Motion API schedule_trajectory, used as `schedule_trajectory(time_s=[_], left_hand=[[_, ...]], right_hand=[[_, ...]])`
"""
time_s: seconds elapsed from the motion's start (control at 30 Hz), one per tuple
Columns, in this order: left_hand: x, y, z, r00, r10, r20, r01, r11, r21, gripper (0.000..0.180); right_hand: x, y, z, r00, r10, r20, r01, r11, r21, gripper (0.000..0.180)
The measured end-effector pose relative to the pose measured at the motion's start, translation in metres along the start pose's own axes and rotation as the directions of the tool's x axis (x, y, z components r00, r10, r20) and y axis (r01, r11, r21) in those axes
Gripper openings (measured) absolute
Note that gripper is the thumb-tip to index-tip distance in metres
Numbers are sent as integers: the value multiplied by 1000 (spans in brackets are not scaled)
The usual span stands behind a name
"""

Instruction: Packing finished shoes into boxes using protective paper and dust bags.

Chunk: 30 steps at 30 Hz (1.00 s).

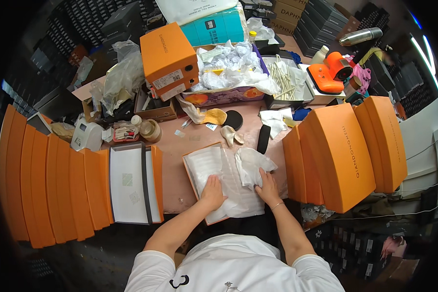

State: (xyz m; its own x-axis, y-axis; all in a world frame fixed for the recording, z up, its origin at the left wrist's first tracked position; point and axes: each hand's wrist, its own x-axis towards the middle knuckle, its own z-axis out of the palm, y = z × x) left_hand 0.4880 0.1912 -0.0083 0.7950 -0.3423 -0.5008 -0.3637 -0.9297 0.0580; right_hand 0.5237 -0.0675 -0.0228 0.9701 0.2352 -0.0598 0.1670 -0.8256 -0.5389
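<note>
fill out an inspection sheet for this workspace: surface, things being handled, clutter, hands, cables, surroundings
Surface: pinkish table, partly covered, with small scraps on it.
Things being handled: white wrapping spread before the person; crumpled white sheet at its right side.
Clutter: black disc, yellow cloth and a heap of crumpled paper beyond the wrapping.
Hands: left hand flat on the wrapping; right hand touching the crumpled sheet, grip unclear.
Cables: thin white cable at the right.
Surroundings: orange boxes on both sides; dark boxes stacked behind.

white tissue paper [250,163], orange boxes [338,160], pinkish tabletop [173,177]
</note>
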Motion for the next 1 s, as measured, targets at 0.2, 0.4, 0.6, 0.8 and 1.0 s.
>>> schedule_trajectory(time_s=[0.2,0.4,0.6,0.8,1.0], left_hand=[[-37,-47,-9,982,188,24,-182,971,-154,69],[-76,-8,-53,725,-255,-639,-436,548,-714,51],[-92,31,-50,931,-337,-141,-303,-495,-814,48],[-113,16,16,766,-545,-341,-643,-646,-412,58],[-162,-20,-7,843,-519,-141,-499,-658,-564,51]], right_hand=[[-3,-9,-51,951,308,17,-242,713,658,44],[-23,-102,-102,978,183,-101,-57,699,713,29],[-47,-207,-27,977,-107,-183,199,763,615,48],[-68,-246,-20,867,-467,-174,494,756,429,58],[-49,-255,-68,909,-320,-269,414,775,477,63]])
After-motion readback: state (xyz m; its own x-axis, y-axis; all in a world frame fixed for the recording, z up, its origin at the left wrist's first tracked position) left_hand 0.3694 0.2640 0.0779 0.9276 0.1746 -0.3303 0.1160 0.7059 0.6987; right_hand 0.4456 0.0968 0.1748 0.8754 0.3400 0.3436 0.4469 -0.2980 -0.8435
